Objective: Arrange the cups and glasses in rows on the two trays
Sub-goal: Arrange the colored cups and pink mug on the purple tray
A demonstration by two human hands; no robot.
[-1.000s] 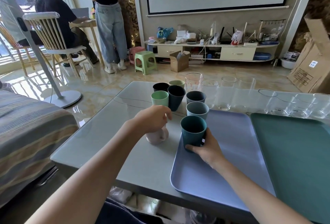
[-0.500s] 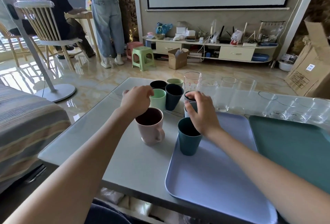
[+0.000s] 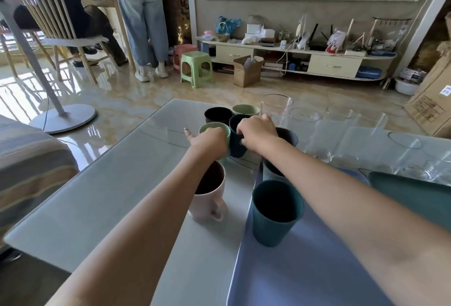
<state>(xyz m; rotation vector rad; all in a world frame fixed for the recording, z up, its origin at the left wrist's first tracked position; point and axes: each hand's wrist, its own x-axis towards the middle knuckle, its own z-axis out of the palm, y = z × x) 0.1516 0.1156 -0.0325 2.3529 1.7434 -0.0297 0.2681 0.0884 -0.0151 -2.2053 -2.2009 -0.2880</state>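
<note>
My left hand point(image 3: 211, 140) wraps the light green cup point(image 3: 214, 128) on the grey table. My right hand point(image 3: 256, 131) closes over the dark navy cup point(image 3: 236, 144) beside it. A teal ribbed cup point(image 3: 277, 211) stands at the near left corner of the lavender tray point(image 3: 305, 276), with a grey cup point(image 3: 273, 171) and a darker one point(image 3: 290, 136) behind it, partly hidden by my right arm. A pink mug point(image 3: 210, 198) sits on the table under my left forearm. The green tray point(image 3: 415, 195) lies at the right.
A black cup point(image 3: 218, 115) and a pale green cup point(image 3: 245, 109) stand at the back of the group. Several clear glasses point(image 3: 324, 132) line the table's far edge. Two people, a chair and stools are on the floor beyond the table.
Both hands reached farther forward. The left went from above the pink mug to the light green cup. The right left the cups on the tray and closed on the navy cup.
</note>
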